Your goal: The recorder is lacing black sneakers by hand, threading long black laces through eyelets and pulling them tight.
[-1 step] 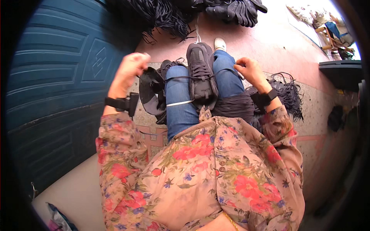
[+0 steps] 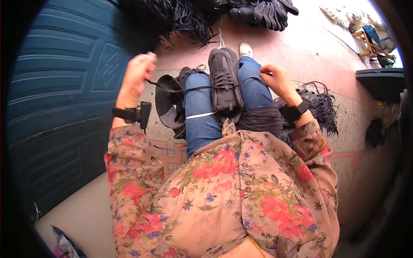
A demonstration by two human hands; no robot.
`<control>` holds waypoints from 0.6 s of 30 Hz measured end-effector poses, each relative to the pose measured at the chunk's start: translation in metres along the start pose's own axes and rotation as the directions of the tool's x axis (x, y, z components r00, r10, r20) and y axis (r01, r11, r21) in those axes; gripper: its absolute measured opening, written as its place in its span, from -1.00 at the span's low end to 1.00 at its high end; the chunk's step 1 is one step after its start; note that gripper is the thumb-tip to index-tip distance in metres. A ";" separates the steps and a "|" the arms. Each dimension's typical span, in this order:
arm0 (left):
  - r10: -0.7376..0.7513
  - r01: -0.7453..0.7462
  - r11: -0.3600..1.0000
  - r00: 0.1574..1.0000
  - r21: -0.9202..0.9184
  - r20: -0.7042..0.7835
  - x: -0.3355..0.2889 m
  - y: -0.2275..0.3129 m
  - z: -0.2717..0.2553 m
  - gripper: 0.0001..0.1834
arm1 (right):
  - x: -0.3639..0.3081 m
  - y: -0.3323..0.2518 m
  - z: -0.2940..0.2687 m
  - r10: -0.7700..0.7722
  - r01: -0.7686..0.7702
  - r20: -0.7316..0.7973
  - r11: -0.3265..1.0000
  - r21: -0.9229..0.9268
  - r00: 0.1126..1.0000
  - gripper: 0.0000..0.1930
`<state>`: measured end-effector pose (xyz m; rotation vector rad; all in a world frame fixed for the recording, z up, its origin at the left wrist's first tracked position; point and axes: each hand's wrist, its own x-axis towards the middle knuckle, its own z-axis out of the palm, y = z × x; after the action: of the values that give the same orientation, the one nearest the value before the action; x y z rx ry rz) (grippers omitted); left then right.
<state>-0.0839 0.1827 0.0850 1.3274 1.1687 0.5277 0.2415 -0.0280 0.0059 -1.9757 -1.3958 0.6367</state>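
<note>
A black-grey lace-up shoe [image 2: 225,81] is held between my jeans-clad knees, toe away from me and heel loop toward me. A black shoelace [image 2: 198,88] stretches out to both sides from its upper eyelets. My left hand [image 2: 138,74], raised beyond my left knee, is closed on one end of the lace. Above my right knee, my right hand [image 2: 276,80] pinches the other end between thumb and fingers. Beside my left leg is a black, curved, open shoe piece [image 2: 168,101], with the lace passing over it.
A bundle of dark laces [image 2: 262,120] lies over my right thigh, and more laces [image 2: 320,107] hang beside it. Black shoes [image 2: 260,15] and a lace heap [image 2: 183,19] lie ahead. A blue panelled door [image 2: 64,77] stands at left, a dark ledge [image 2: 380,75] at right.
My left hand has moved a little left and outward, and the lace now shows running up to it. My right hand has shifted slightly left. The shoe stays put.
</note>
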 end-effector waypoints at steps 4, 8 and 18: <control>0.111 -0.126 0.981 0.988 -0.148 -0.106 0.007 0.005 -0.003 -0.81 | 0.001 -0.010 0.047 -0.340 0.339 0.061 0.940 0.039 0.938 -0.82; 0.531 -0.599 0.753 0.797 0.271 0.287 -0.006 -0.066 0.063 -0.79 | -0.005 -0.018 0.064 -0.295 0.328 0.212 0.934 -0.144 0.932 -0.78; 0.174 -0.380 0.634 0.919 0.673 0.355 -0.028 -0.075 0.144 -0.74 | -0.005 -0.032 0.058 0.061 -0.034 0.249 0.993 -0.109 0.967 -0.64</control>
<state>0.0082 0.0747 0.0018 2.2400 0.9774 0.0574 0.1788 -0.0129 -0.0107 -2.0710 -1.5625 0.8790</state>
